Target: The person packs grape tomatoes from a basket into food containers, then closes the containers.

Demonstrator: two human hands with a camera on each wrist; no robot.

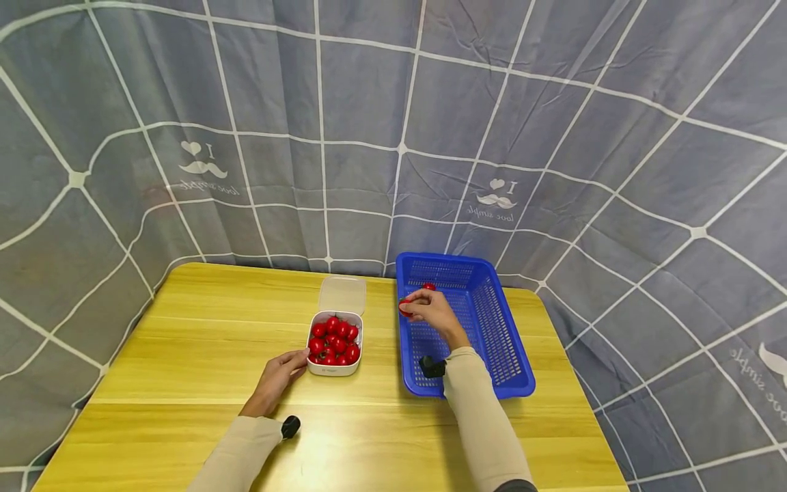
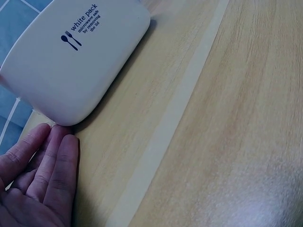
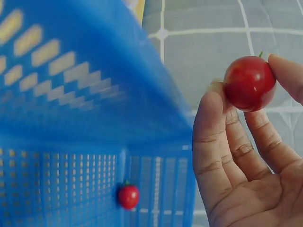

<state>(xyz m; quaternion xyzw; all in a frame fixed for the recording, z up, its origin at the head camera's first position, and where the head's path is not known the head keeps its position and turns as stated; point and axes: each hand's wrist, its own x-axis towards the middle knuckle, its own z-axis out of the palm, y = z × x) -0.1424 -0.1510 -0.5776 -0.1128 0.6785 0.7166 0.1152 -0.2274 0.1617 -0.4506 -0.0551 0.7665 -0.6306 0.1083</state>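
Between thumb and fingers my right hand (image 1: 435, 316) pinches a cherry tomato (image 3: 250, 83) with a bit of green stem, over the left rim of the blue basket (image 1: 516, 342). Another cherry tomato (image 3: 128, 196) lies in the basket, towards its far end. A white square box (image 2: 71, 61) full of several red tomatoes (image 1: 332, 342) stands left of the basket. My left hand (image 1: 279, 379) touches the box's left side with nearly straight fingertips (image 2: 66, 146). Printed lettering shows on the box's front.
Behind the box lies its pale lid (image 1: 342, 295), flat on the wooden table (image 1: 209, 328). A grey checked cloth (image 1: 363, 171) hangs along the table's back and sides. The basket's perforated walls stand up near the table's right edge.
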